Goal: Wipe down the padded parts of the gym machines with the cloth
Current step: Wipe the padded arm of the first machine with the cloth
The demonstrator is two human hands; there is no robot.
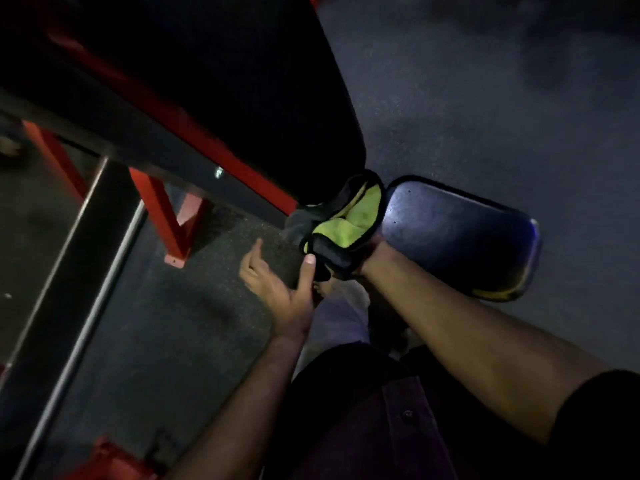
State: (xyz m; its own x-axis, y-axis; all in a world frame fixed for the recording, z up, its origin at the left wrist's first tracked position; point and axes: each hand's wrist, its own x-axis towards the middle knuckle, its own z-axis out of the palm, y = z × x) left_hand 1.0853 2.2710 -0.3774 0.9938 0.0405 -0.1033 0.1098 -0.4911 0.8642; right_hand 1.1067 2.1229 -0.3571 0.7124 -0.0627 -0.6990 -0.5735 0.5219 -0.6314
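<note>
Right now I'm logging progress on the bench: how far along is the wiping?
Nothing visibly finished; the dim picture shows no wiped streaks. In hand: the right hand holds the cloth at the lower end of the long back pad, while the left hand hovers open beside it. Left: the seat pad beside it.

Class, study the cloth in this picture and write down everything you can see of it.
The cloth is soft, bunched fabric, yellow-green inside with dark, near-black edging and a grey fold at its left. It lies crumpled between the lower end of the long black pad and the smaller seat pad. The right hand reaches it from below; the left hand touches its lower edge with the thumb.
</note>
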